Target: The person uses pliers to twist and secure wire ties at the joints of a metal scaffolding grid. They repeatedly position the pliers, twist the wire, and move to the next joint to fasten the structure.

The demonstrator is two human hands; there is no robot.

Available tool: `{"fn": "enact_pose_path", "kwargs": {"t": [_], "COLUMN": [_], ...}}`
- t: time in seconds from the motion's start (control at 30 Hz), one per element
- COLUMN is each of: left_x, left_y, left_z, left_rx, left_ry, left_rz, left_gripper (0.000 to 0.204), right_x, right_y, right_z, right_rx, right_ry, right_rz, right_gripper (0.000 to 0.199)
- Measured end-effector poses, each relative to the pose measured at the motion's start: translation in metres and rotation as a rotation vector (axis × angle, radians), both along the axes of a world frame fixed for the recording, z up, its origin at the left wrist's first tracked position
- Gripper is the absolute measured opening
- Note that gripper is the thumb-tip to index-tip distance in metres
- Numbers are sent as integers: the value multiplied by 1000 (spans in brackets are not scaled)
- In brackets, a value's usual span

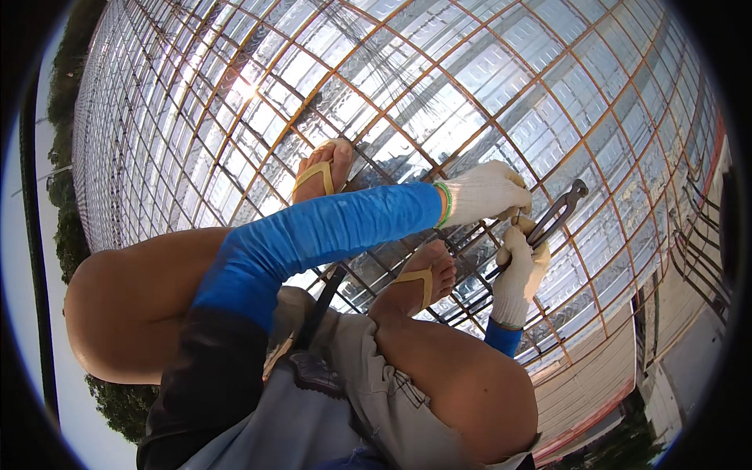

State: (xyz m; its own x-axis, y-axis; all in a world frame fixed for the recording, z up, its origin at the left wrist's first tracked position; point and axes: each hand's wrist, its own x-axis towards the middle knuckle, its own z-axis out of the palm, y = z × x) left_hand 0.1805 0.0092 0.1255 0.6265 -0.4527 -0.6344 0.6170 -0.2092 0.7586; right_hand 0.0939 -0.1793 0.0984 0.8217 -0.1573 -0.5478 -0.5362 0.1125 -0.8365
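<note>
My right hand, in a white knit glove, is closed round a pair of dark metal pincers. Their jaws point up and away to the right, beyond the fingers. Just above it is my left hand, also gloved, with its fingers curled together close to my right thumb. Whatever lies between those left fingertips is too small to name. Both hands are low over a grid of rusty steel bars, which crosses above shiny corrugated metal sheeting.
My feet, in yellow flip-flops, stand on the grid left of my hands. Thin dark wires lie spread across the bars farther off. Bent bar ends stick out near the right edge, and a dark pole stands at far left.
</note>
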Motion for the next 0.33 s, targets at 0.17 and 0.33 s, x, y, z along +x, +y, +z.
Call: {"fn": "enact_pose_path", "kwargs": {"t": [0.17,0.33], "left_x": [20,8], "left_y": [98,185], "left_z": [53,135], "left_rx": [432,953], "left_ry": [-352,-735], "left_rz": [-438,-734], "left_gripper": [41,54], "right_x": [37,68], "right_y": [47,61], "right_z": [37,102], "right_rx": [-99,-311], "right_ry": [-66,-165], "right_rz": [214,525], "right_gripper": [20,18]}}
